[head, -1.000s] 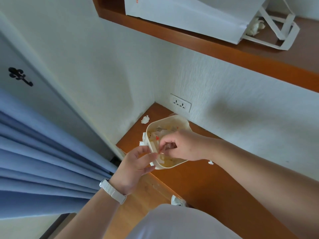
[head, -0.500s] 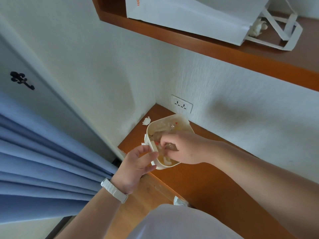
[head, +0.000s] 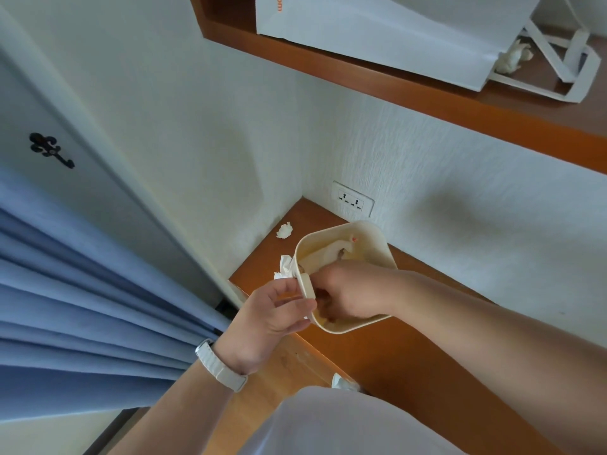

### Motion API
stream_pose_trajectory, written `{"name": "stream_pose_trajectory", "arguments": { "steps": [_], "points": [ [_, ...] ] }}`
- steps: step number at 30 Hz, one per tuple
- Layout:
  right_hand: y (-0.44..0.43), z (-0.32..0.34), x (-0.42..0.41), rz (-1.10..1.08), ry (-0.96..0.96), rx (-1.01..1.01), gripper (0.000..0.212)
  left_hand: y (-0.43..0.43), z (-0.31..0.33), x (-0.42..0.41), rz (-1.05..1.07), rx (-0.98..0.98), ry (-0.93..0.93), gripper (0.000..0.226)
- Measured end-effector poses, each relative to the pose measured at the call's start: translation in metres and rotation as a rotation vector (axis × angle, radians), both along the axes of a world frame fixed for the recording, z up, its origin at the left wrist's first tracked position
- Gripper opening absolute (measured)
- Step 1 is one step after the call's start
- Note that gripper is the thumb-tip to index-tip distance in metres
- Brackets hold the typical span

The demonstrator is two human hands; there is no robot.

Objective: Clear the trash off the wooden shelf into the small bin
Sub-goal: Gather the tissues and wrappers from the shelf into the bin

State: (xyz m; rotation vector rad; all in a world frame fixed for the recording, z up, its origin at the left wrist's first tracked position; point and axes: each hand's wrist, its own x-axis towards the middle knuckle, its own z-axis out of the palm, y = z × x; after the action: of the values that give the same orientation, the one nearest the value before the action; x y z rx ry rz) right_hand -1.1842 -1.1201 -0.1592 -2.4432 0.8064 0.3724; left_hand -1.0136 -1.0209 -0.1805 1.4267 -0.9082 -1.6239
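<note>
- Orange-brown wooden shelf (head: 410, 362), lower tier, in a white wall corner: carries the bin and loose trash.
- Upper wooden shelf (head: 460, 103): bears a white paper bag (head: 377, 31) lying on its side, with a crumpled upper tissue (head: 510, 59) by the handles.
- Small cream plastic bin (head: 371, 244), rounded corners: at the lower shelf's front left, partly filled with tissue. Flat or tipped, cannot tell.
- Right hand (head: 348, 293): reaching down inside the bin, fingertips hidden among the contents. Grasping or released, cannot tell.
- Left hand (head: 272, 310), white wristwatch (head: 223, 369) on the wrist: pinching the bin's near rim between thumb and fingers, steadying it.
- Bin-side tissue (head: 284, 269): white, crumpled, touching the bin's outer left wall.
- Wall-side tissue (head: 284, 230): white wad against the left wall, apart from the bin.
- Front-edge tissue (head: 341, 384): white scrap at the shelf's front lip, low in view.

Step in hand, by judgement: dropping or pressing trash into the bin; three scraps left on this tier.

Next move: right hand out of the bin, light pinch on the bin-side tissue.

Edges: bin close to the front lip, so a firm hold on the rim is needed. Walls close at left and back; open shelf to the right; upper tier well above.
</note>
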Motion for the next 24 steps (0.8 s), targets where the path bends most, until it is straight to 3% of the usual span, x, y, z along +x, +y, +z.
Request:
{"name": "stream_pose_trajectory", "arguments": {
  "steps": [2,6,9,11,15,24],
  "points": [
    [0.0,-0.001,0.003,0.013,0.033,-0.049,0.021,0.0,0.004,-0.001,-0.008,-0.015,-0.014,0.054],
    [-0.009,0.002,0.003,-0.097,-0.091,-0.029,0.006,-0.005,0.011,-0.002,0.023,-0.031,-0.038,0.063],
    [-0.012,0.005,-0.001,-0.109,-0.154,0.004,0.009,-0.009,0.013,-0.002,0.045,-0.023,-0.048,0.072],
    [-0.014,0.007,-0.005,-0.103,-0.184,-0.04,0.014,-0.01,0.012,-0.001,0.056,-0.011,-0.043,0.065],
    [-0.016,0.01,-0.017,-0.125,-0.228,-0.095,0.04,-0.012,0.007,0.0,0.081,0.012,-0.055,0.027],
    [0.0,0.02,-0.038,-0.184,-0.412,-0.2,0.029,-0.009,0.005,-0.001,0.116,0.058,-0.083,0.033]
  ]
}}
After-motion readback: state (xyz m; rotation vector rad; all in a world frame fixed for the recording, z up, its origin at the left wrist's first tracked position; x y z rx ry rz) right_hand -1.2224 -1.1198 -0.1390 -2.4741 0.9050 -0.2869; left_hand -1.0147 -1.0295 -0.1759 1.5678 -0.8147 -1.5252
